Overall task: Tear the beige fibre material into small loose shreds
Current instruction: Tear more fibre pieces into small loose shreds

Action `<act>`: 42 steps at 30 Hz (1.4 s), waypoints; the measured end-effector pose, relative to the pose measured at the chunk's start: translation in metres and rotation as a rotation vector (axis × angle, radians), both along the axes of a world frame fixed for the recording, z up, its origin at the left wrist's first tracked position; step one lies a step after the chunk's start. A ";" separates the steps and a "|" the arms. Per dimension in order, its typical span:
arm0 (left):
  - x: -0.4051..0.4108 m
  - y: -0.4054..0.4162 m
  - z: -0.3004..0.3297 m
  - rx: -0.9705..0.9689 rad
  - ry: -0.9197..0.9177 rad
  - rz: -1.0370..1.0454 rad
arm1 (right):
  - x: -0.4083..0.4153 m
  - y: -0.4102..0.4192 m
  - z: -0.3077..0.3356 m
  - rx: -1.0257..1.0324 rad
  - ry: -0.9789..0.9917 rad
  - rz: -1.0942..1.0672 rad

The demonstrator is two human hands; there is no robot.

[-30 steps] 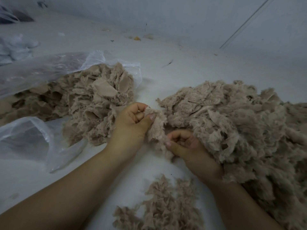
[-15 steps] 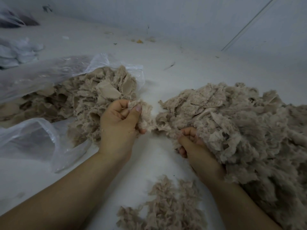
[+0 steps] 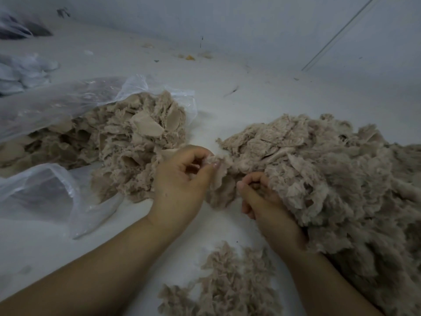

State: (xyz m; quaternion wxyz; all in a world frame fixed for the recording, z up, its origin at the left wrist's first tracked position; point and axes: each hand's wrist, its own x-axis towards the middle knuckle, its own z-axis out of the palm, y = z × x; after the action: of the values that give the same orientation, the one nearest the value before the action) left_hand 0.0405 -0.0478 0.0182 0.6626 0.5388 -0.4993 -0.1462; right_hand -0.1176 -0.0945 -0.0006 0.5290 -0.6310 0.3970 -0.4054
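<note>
A piece of beige fibre material [image 3: 219, 179] hangs between my two hands at the centre. My left hand [image 3: 182, 183] pinches its upper edge between thumb and curled fingers. My right hand [image 3: 262, 201] grips its right side with curled fingers, pressed against a big heap of loose shreds [image 3: 330, 174] on the right. A pile of coarser beige pieces [image 3: 127, 142] spills from a clear plastic bag [image 3: 45, 192] on the left. A smaller clump of shreds [image 3: 227, 288] lies near the bottom between my forearms.
The work lies on a white surface [image 3: 250, 94] that meets a pale wall at the back. White crumpled material [image 3: 22, 71] sits at the far left. Small bits of debris [image 3: 189, 57] lie near the wall.
My left hand, which had pulled away to the left with a torn piece, has come back to the centre. Both hands again hold one piece between them.
</note>
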 end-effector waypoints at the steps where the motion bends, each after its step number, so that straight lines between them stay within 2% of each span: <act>1: -0.002 0.001 0.000 -0.025 -0.130 0.001 | -0.001 0.000 -0.001 -0.017 0.011 0.024; 3: -0.006 0.004 -0.001 -0.101 -0.365 -0.008 | -0.002 0.002 -0.002 0.066 -0.043 0.103; 6: -0.009 0.007 -0.004 -0.174 -0.618 -0.049 | -0.003 0.004 -0.002 0.224 -0.145 0.199; 8: -0.008 0.008 -0.007 -0.188 -0.717 -0.098 | -0.006 0.003 -0.003 0.225 -0.184 0.211; 10: -0.006 0.010 -0.006 -0.157 -0.730 -0.180 | -0.007 0.003 -0.003 0.191 -0.164 0.209; 12: 0.000 0.013 -0.008 -0.140 -0.672 -0.249 | -0.005 0.004 -0.004 0.214 -0.176 0.166; 14: 0.006 0.016 -0.009 -0.099 -0.488 -0.262 | -0.004 0.004 -0.005 0.226 -0.210 0.100; 16: 0.008 0.014 -0.006 0.005 -0.309 -0.159 | -0.004 0.004 -0.005 0.211 -0.205 0.088; 18: 0.006 0.009 0.000 0.178 -0.228 -0.096 | -0.003 0.004 -0.004 0.196 -0.191 0.080; 20: 0.001 0.004 0.003 0.377 -0.060 -0.262 | -0.003 0.004 -0.004 0.208 -0.217 0.092; 22: -0.002 0.000 0.002 0.442 0.145 -0.388 | -0.002 0.006 -0.001 0.252 -0.240 0.123; 26: -0.004 -0.002 0.000 0.396 0.213 -0.304 | -0.003 0.010 0.005 0.384 -0.269 0.185; 31: -0.001 -0.004 0.000 0.386 0.293 -0.296 | -0.005 0.008 0.002 0.177 -0.179 0.168; 33: 0.000 -0.003 0.000 0.384 0.342 -0.330 | -0.003 0.005 0.000 0.192 -0.156 0.146; 37: 0.005 -0.003 0.002 0.400 0.553 -0.390 | -0.001 0.002 -0.001 0.221 -0.132 0.111; 39: 0.008 -0.002 0.002 0.427 0.530 -0.426 | -0.002 0.001 -0.003 0.222 -0.135 0.099; 42: 0.006 0.001 0.003 0.474 0.402 -0.411 | -0.001 0.002 -0.002 0.214 -0.142 0.092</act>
State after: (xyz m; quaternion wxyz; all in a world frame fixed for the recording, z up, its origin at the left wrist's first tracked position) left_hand 0.0470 -0.0468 0.0214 0.5612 0.5261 -0.4094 -0.4907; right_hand -0.1183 -0.0928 -0.0024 0.6380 -0.5582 0.3703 -0.3798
